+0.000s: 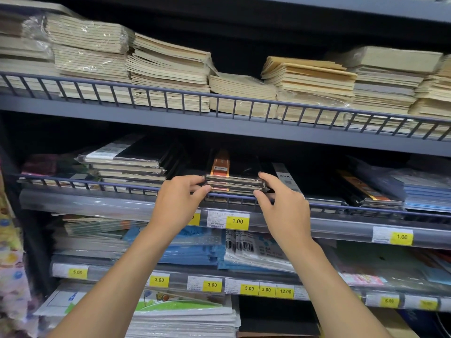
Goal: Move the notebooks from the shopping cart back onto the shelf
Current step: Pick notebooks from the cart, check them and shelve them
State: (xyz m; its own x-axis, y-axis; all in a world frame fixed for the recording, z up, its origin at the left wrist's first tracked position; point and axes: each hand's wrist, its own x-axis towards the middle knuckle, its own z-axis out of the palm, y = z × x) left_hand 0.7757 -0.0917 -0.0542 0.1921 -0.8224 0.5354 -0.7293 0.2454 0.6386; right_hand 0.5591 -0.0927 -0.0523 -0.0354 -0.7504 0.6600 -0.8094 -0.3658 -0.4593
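A small stack of black notebooks [235, 178] in clear wrap, the top one with an orange band, sits on the middle shelf [341, 230] just behind its wire rail. My left hand [179, 201] pinches the stack's left end with thumb and fingers. At the right end, my right hand [280, 203] grips the stack the same way. Both forearms reach up from the bottom of the view. The shopping cart is out of sight.
More black notebooks lie left [131, 164] and right [366, 191] of the held stack. Beige notebook piles [170, 74] fill the upper shelf. Lower shelves hold blue and wrapped stationery behind yellow price tags [238, 221]. A wire rail [97, 184] fronts each shelf.
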